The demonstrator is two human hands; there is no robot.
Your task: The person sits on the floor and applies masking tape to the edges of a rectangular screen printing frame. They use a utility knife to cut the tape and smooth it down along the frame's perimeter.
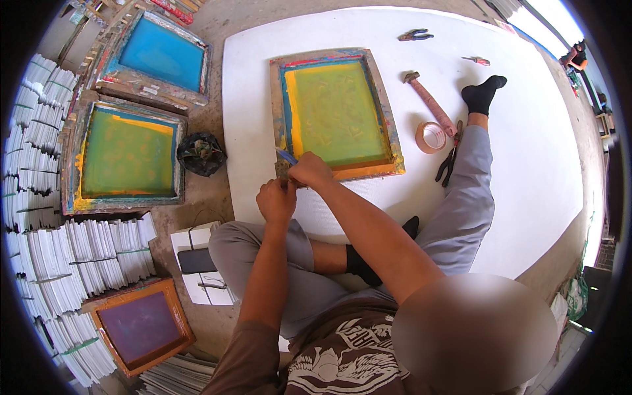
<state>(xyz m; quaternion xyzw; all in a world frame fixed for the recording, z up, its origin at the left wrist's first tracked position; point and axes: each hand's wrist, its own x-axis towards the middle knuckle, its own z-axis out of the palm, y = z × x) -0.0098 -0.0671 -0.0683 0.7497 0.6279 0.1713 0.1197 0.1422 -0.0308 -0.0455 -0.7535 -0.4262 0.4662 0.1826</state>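
Observation:
A wooden silk-screen frame with a yellow-green mesh lies on the white sheet in front of me. My right hand is closed at its near left corner, and a slim blue tool sticks out of that fist toward the upper left. I cannot make out the kind of tool. Just below and touching it, my left hand is closed with fingers pinched against the same corner. What the left fingers grip is hidden.
Right of the frame lie a hammer, a tape roll, black-handled pliers, more pliers and a screwdriver. Other screen frames, a black plastic bag and paper stacks stand left. A phone rests beside my knee.

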